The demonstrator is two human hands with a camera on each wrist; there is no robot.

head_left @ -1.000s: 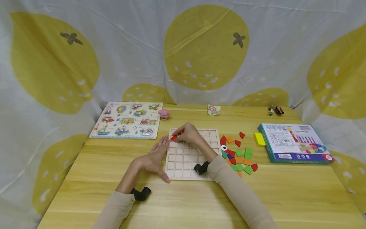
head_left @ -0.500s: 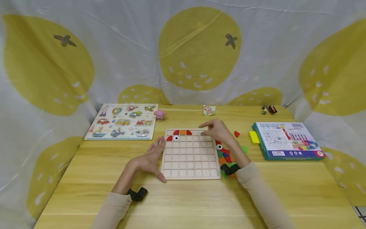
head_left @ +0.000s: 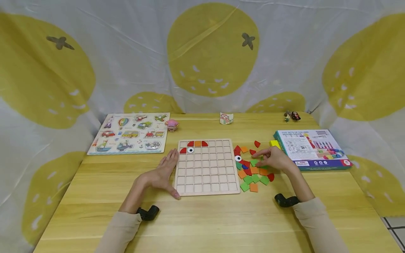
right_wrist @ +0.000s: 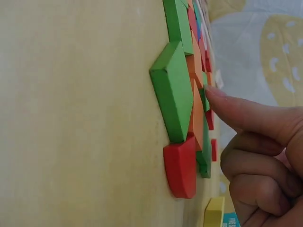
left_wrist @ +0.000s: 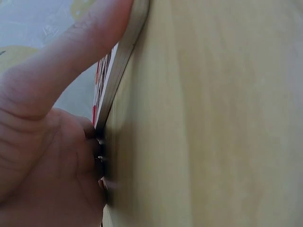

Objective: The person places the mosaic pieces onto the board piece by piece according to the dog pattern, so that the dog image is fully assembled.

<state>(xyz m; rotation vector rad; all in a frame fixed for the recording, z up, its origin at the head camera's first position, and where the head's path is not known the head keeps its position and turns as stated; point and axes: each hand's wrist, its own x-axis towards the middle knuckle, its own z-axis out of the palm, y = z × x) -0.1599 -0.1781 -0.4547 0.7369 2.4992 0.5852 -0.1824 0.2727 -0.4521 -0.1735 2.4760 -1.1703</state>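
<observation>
My left hand (head_left: 162, 174) lies along the left edge of a wooden grid board (head_left: 207, 195), its fingers stretched out and its thumb at the near left corner. In the left wrist view the thumb (left_wrist: 71, 56) rests along the board's side. At the board's far left sit red quarter-circle tiles (head_left: 182, 150), an orange square tile (head_left: 197, 143) and a white eye tile (head_left: 190, 150). My right hand (head_left: 275, 159) reaches over the loose tiles, thumb and index finger spread apart near a green square tile (head_left: 254, 162). Its other fingers are curled in the right wrist view.
Loose green, orange and red tiles (head_left: 254, 188) lie right of the board. Further right are a yellow block (head_left: 274, 143) and a boxed set (head_left: 313, 149). A vehicle puzzle (head_left: 129, 133), pink figurine (head_left: 172, 125), patterned card (head_left: 226, 118) and small figurines (head_left: 295, 116) stand farther back.
My right hand has left the board's far left part and moved right to the loose tiles. A red tile now lies there beside the eye tile. My left hand stays at the board's edge.
</observation>
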